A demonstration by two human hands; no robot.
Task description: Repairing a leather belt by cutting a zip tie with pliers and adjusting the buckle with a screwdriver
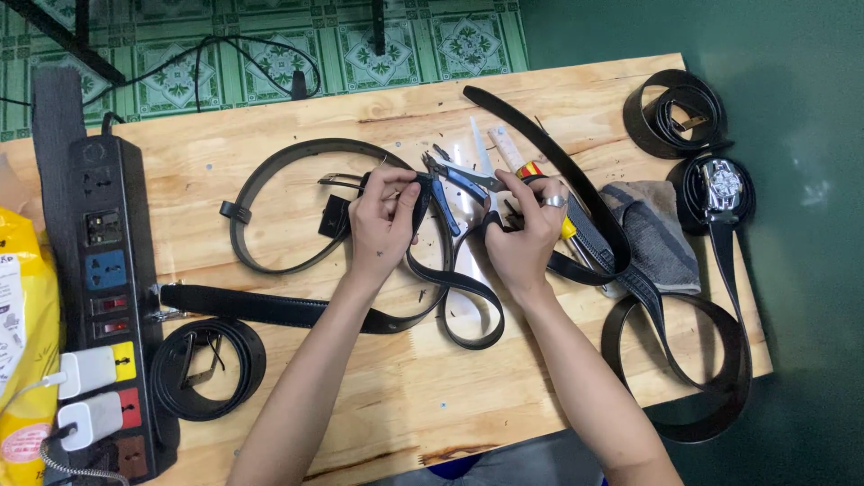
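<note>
The left hand [382,220] pinches one end of a black belt [432,288] between thumb and curled fingers, closed tight on the strap. The right hand [525,229], a ring on one finger, closes its fingers on the belt's other end; whether it also grips something small there I cannot tell. The belt sags from both hands in a loop toward the near edge of the wooden table [405,396].

Between and just beyond the hands lie blue-handled pliers [454,184], with a white strip and a screwdriver [526,171] beside them, partly hidden by the right hand. A second belt [270,193] curves in a wide ring behind the left hand; another long strap [549,153] runs diagonally past the right hand, crossing a grey cloth [652,229].

Further out, a coiled belt [207,364] sits near left, next to a power strip [108,297] with white chargers plugged in. Two more coils [675,112] sit at the far right corner, one with a shiny buckle [720,184]. A yellow bag [22,342] lies at the left edge.
</note>
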